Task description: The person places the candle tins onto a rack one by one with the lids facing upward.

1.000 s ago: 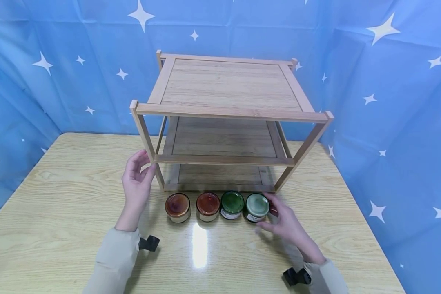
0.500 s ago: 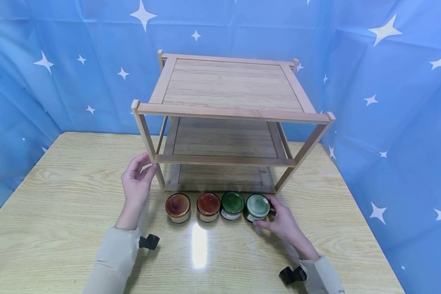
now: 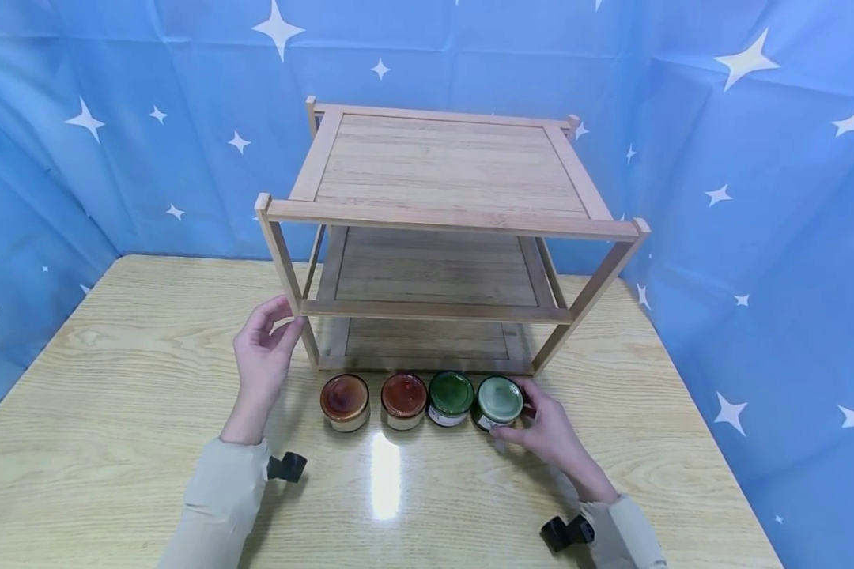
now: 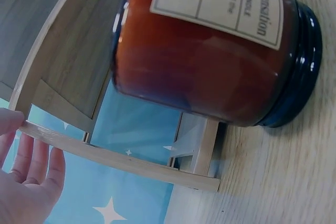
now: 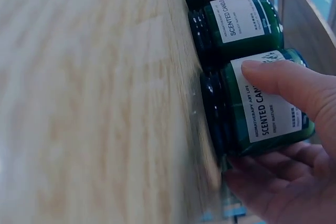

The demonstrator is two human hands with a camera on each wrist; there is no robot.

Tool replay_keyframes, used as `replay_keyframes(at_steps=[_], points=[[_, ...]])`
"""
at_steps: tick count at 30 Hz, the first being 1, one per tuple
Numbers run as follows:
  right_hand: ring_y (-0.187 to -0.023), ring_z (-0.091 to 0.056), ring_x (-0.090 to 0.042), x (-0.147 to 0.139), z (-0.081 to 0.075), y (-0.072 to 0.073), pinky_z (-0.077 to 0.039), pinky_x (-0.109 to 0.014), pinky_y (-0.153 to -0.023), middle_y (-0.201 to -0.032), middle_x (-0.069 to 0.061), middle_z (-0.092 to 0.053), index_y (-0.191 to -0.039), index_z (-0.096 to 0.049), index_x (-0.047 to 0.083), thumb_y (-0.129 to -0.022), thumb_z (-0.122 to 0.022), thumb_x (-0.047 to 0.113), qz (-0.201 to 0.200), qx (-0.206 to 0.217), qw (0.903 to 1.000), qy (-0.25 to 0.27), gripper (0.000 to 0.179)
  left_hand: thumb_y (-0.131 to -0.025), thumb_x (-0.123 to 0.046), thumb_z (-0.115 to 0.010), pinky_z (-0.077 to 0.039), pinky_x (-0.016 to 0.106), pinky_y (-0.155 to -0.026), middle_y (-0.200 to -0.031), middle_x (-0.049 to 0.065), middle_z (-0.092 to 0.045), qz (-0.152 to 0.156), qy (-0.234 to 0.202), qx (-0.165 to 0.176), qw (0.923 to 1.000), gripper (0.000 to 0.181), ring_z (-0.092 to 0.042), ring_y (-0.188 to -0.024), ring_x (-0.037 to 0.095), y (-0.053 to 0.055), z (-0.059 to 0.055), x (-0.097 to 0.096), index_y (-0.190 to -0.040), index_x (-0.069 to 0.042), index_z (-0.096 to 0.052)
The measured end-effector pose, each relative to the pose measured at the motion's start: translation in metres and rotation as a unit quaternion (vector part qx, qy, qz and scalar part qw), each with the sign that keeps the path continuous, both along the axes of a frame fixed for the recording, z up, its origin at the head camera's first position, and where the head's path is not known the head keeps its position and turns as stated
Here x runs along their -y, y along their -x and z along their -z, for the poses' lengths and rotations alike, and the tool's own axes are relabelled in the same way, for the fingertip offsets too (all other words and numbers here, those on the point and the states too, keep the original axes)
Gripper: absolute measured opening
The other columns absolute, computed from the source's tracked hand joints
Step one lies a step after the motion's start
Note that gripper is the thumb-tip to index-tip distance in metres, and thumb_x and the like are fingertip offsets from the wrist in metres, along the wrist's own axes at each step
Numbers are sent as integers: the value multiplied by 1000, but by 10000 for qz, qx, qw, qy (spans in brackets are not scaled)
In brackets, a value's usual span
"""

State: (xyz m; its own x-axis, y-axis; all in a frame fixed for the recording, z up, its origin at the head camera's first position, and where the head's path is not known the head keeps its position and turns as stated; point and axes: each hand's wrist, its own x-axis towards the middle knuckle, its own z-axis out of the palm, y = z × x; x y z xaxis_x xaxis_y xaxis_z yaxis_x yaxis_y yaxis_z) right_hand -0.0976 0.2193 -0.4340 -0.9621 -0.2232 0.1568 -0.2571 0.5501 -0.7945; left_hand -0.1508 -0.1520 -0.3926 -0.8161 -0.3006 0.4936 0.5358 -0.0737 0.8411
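Observation:
Four-post wooden shelf rack stands at the back of the table. My left hand pinches its front left post, thumb and fingers on either side. Before the rack, glass scented candles stand in a row, dark lids down on the table. An orange-brown candle is leftmost, a red-brown candle beside it, then a dark green candle. At the right end is a pale-topped green candle. My right hand grips that one; in the right wrist view the thumb lies across its label.
The light wood table extends to both sides and in front of the candles. A blue curtain with white stars hangs behind and at the sides. The rack's middle shelf lies under its top shelf.
My right hand has closed slightly onto the pale-topped green candle, its thumb shifting left against the front. My left hand stays at the post, and the candles stand where they were.

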Motion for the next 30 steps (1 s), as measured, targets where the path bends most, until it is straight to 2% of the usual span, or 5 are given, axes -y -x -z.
replay_keyframes(at_steps=[4, 8, 13, 19, 30], points=[[-97, -60, -28, -1, 0, 1, -55, -35, -83, -108, -14, -62, -116, -53, -2, -61, -87, 5, -33, 97, 9998, 143, 66, -80, 21, -56, -53, 18, -82, -95, -5, -64, 25, -49, 10, 10000, 32, -60, -92, 8, 0, 0, 0, -106, 4, -63], [-96, -60, -19, -2, 0, 0, -55, -28, -83, -107, -14, -62, -116, -52, -3, -60, -86, 3, -69, 158, 9992, 359, 65, -79, 22, -55, -53, 19, -83, -95, -5, -64, 64, -102, -3, 9999, 33, -60, -92, 9, 0, 0, 0, -105, 4, -63], [-96, -58, -10, -4, -1, -3, -52, -21, -86, -107, -15, -62, -116, -52, -4, -59, -86, 0, 89, 191, 9982, 567, 67, -79, 23, -54, -54, 21, -83, -95, -5, -65, 87, -95, -28, 9999, 32, -60, -92, 9, 1, 1, 0, -106, 6, -62], [-96, -56, -9, -6, -12, -7, -52, -19, -84, -107, -13, -62, -118, -52, -2, -59, -88, 5, 379, -16, 9983, 443, 69, -79, 22, -55, -54, 22, -83, -95, -5, -64, 41, -50, 37, 10000, 30, -60, -92, 9, 1, 0, 1, -106, 9, -60], [-99, -52, 0, -4, -40, -9, -45, -7, -84, -110, -14, -59, -118, -50, -4, -58, -85, -3, 626, -583, 9954, 429, 69, -79, 21, -56, -53, 20, -83, -97, -5, -63, 61, 4, 37, 10000, 30, -59, -93, 9, 1, 0, 1, -106, 8, -60]])
